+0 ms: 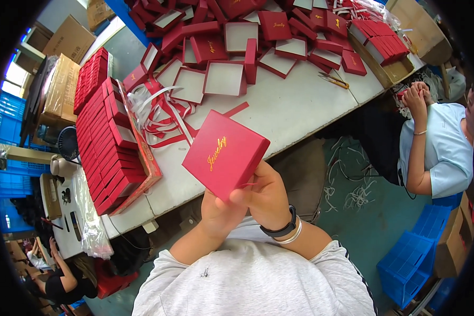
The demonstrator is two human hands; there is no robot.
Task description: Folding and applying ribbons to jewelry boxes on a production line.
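Note:
A square red jewelry box (pixel 225 150) with gold script on its lid is held up in front of my chest, tilted. My right hand (pixel 268 197) grips its near right corner, the thumb at the edge beside a small strip of red ribbon. Under the near corner, my left hand (pixel 221 213) supports the box; most of its fingers are hidden. Just beyond, on the white table (pixel 295 118), lies a tangle of red and white ribbons (pixel 160 110). A heap of red box lids and white-lined box parts (pixel 224 78) spreads behind it.
Rows of red boxes (pixel 108 152) fill a carton on the left. Yellow-handled snips (pixel 334 80) lie near the table's right side. Another carton of red boxes (pixel 382 42) stands at far right. A seated co-worker (pixel 432 142) is on the right, by blue crates (pixel 411 258).

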